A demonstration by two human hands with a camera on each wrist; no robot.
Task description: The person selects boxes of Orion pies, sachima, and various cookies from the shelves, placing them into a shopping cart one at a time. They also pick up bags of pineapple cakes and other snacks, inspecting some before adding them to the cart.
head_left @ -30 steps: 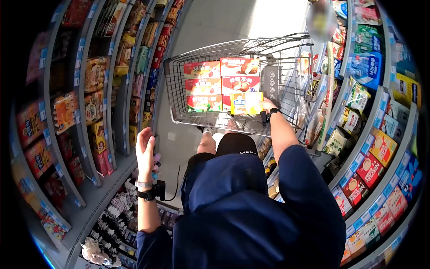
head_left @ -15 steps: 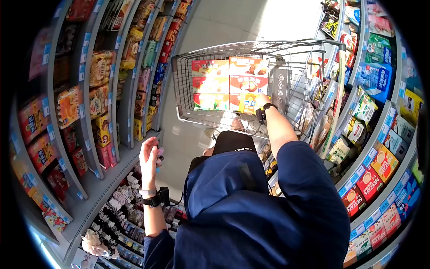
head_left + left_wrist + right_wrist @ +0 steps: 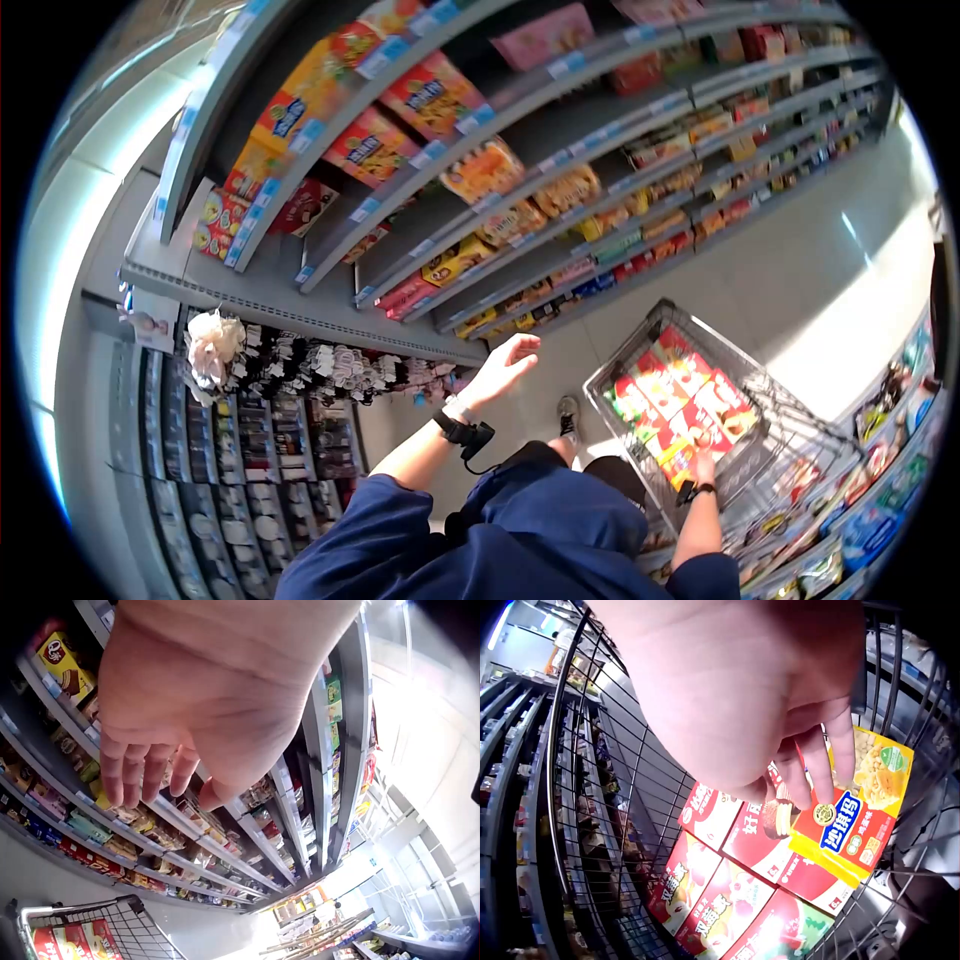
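My right hand (image 3: 706, 466) reaches into a wire shopping cart (image 3: 640, 345) at the lower right of the head view. In the right wrist view its fingers (image 3: 832, 757) curl over a yellow and red snack box (image 3: 855, 817) and hold it just above the red boxes (image 3: 727, 885) laid flat in the cart (image 3: 607, 787). The head view shows those red boxes (image 3: 670, 395) in rows and the yellow box (image 3: 680, 462) at their near edge. My left hand (image 3: 510, 358) is raised toward the shelves with relaxed fingers (image 3: 161, 787); it holds nothing.
Tiered shelves of snack packs (image 3: 480, 170) run along the left of the aisle. Below them hangs a rack of small items (image 3: 300, 365) with a white fluffy thing (image 3: 213, 345). More packed shelves (image 3: 880, 480) stand close on the right. Pale floor (image 3: 800, 270) stretches ahead.
The head view has swung left and up toward the shelves. My left hand has lifted toward them. My right hand stays in the cart with the yellow box, now down by the red boxes.
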